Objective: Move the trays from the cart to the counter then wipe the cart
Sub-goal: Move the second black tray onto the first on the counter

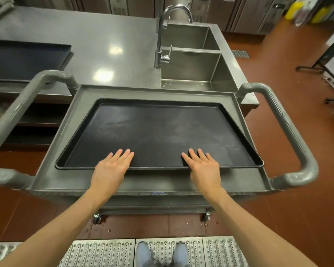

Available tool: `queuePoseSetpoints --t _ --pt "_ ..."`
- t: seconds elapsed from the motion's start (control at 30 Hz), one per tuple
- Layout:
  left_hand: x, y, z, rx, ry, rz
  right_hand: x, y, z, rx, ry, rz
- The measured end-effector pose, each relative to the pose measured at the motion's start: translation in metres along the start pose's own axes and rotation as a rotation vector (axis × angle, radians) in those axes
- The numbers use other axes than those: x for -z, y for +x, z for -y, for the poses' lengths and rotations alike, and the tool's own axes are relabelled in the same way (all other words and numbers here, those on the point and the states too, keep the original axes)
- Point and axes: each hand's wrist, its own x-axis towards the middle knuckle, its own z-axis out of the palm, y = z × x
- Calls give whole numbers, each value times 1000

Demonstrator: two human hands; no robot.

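Stainless kitchen, red tiled floor (278, 151), perforated metal grate (104, 253) underfoot.

Your left hand (112, 166) lies palm down with fingers straight and together, fingertips on the near rim of the black tray (158, 132). Your right hand (202, 166) mirrors it: flat, fingers extended and slightly spread, resting across the same near rim. Neither hand curls round the tray; whether the thumbs hook under the edge cannot be told.

Tray position: flat on the top shelf of the grey cart (81, 105), roughly centred, long side toward you. Its right near corner sits close to the cart's raised lip. A second rim edge shows just beneath the near right side, so possibly more than one tray stacked; count unclear.

Cart: tubular handles at left (17, 105) and right (289, 128), casters (96, 218) visible below.

Beyond the cart: steel counter (104, 35), touching or just behind the cart's far edge. On it, far left, another dark tray (23, 60) lies flat. To the right, a double sink (197, 62) with a gooseneck faucet (160, 35).

Your shoes (160, 255) show at the bottom edge.
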Motion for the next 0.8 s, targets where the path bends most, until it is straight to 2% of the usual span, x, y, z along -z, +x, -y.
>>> queuePoseSetpoints --t 0.2,0.37,0.6,0.8 --pt "18 5 13 -54 -17 -171 18 3 -5 62 60 -281" --pt "42 -3 4 -47 13 -290 40 8 -12 147 82 -418" --pt "100 -21 1 27 143 -402 85 22 -10 329 149 -597" --pt "161 -75 12 173 288 -443 119 31 37 490 221 -755"
